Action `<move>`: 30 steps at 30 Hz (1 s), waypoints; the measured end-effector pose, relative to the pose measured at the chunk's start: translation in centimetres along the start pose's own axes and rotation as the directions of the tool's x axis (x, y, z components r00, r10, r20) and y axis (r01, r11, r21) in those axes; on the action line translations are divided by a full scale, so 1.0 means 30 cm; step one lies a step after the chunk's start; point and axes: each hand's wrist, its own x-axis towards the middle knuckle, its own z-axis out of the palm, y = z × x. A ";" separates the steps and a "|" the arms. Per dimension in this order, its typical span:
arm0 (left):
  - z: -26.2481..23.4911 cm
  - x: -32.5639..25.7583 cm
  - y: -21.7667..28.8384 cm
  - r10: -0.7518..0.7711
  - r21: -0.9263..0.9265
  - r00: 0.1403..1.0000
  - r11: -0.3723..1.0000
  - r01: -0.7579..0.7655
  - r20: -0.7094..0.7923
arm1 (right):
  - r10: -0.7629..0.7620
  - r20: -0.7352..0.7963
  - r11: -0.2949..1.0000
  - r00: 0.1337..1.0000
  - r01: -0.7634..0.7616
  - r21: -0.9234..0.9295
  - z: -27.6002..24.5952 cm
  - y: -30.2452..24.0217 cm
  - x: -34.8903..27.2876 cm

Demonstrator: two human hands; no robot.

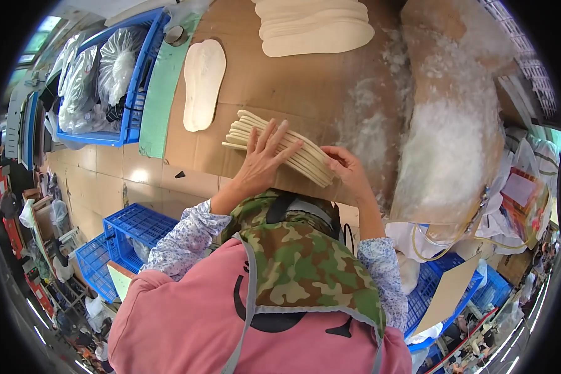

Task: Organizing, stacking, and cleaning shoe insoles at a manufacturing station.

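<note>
A stack of cream shoe insoles [310, 163] stands on its long edges near the front of the cardboard-covered table [262, 87]. My left hand [262, 156] lies over the stack's left part with its fingers spread across the edges. At the other end, my right hand [350, 171] pinches the stack's right tip between thumb and fingers. Farther off to the left, a single pale insole or thin pile [204, 84] lies flat. A larger heap of insoles [318, 28] is spread at the far side of the table.
A blue crate [131, 124] with clear plastic bags sits at the far left, beside a green strip [162, 100]. White fluff covers the board [449, 149] on the right. More blue crates [140, 227] stand on the floor at lower left and lower right [439, 283].
</note>
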 end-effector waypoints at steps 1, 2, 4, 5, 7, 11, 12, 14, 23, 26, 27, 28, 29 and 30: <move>0.005 -0.005 0.004 -0.016 -0.042 1.000 0.999 0.016 0.001 | 0.034 0.047 0.998 0.998 -0.036 0.045 -0.013 0.007 0.005; 0.005 -0.011 0.004 -0.037 -0.083 0.999 0.996 0.037 0.004 | 0.035 0.051 0.998 0.998 -0.037 0.044 -0.014 -0.001 0.010; 0.004 -0.015 0.009 -0.034 -0.076 0.999 0.997 0.033 -0.011 | 0.118 0.080 0.991 0.990 -0.123 0.056 -0.019 -0.017 0.018; 0.002 -0.018 0.010 -0.025 -0.070 0.999 0.997 0.023 -0.025 | 0.119 0.081 0.991 0.990 -0.124 0.057 -0.021 -0.021 0.020; 0.004 -0.024 0.008 -0.023 -0.073 0.999 0.997 0.021 -0.028 | 0.114 0.130 0.992 0.985 -0.119 0.034 -0.023 -0.027 0.023; 0.017 -0.035 0.004 -0.016 -0.098 0.999 0.995 0.011 -0.045 | 0.127 0.114 0.991 0.985 -0.122 -0.050 -0.026 -0.030 0.030; 0.021 -0.040 0.005 -0.016 -0.098 0.999 0.995 0.011 -0.046 | 0.123 0.116 0.991 0.986 -0.117 -0.058 -0.027 -0.030 0.030; 0.030 -0.051 0.005 -0.001 -0.083 0.997 0.997 -0.006 -0.080 | 0.118 0.117 0.992 0.986 -0.111 -0.066 -0.026 -0.029 0.031; 0.046 -0.061 0.000 0.003 -0.083 0.997 0.996 -0.010 -0.077 | -0.377 -0.087 0.883 0.922 0.329 -0.335 0.001 -0.008 0.034; 0.046 -0.067 -0.002 0.017 -0.076 0.997 0.997 -0.022 -0.073 | -0.427 -0.008 0.771 0.904 0.360 -0.525 -0.002 -0.031 0.025; 0.045 -0.067 -0.003 0.019 -0.077 0.997 0.997 -0.024 -0.071 | -0.405 0.016 0.776 0.914 0.353 -0.522 -0.005 -0.033 0.021; 0.044 -0.065 -0.004 0.033 -0.066 0.997 0.997 -0.038 -0.066 | -0.383 0.040 0.781 0.923 0.347 -0.520 -0.008 -0.036 0.015; 0.043 -0.067 -0.006 0.044 -0.055 0.997 0.997 -0.047 -0.060 | -0.382 0.040 0.783 0.923 0.346 -0.517 -0.006 -0.046 0.009; 0.041 -0.070 -0.007 0.041 -0.054 0.997 0.998 -0.045 -0.057 | -0.382 0.078 0.758 0.921 0.361 -0.544 -0.006 -0.057 0.002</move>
